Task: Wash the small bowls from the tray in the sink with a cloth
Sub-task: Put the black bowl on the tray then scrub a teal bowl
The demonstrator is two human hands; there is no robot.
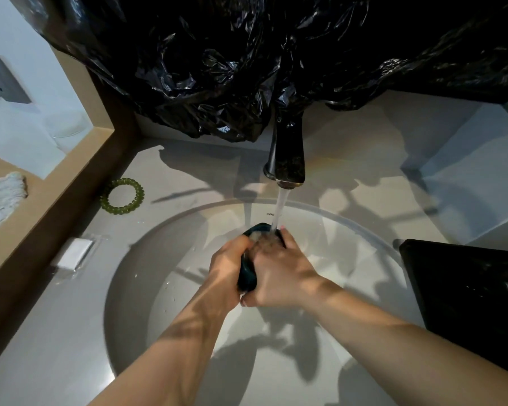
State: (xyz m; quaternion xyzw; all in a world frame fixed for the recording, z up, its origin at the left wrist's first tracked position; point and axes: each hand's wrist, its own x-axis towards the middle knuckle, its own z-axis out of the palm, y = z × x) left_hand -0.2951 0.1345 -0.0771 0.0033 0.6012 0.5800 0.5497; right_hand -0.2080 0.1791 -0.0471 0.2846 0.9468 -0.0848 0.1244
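Both hands are together over the round white sink [135, 288], under the running water of the dark faucet [288, 159]. Between them is a small dark teal bowl [247, 273]. My left hand [226, 273] grips the bowl from the left side. My right hand [279, 271] wraps over its right side, with its fingers at the bowl's top where the water lands. No cloth shows plainly; the hands hide the inside of the bowl. A black tray [467, 297] lies on the counter at the right.
A green bead bracelet [123, 195] lies on the counter left of the faucet. A white soap bar [75, 253] sits near the sink's left rim. Black plastic sheeting [247, 60] hangs behind the faucet. A wooden ledge [56, 200] runs along the left.
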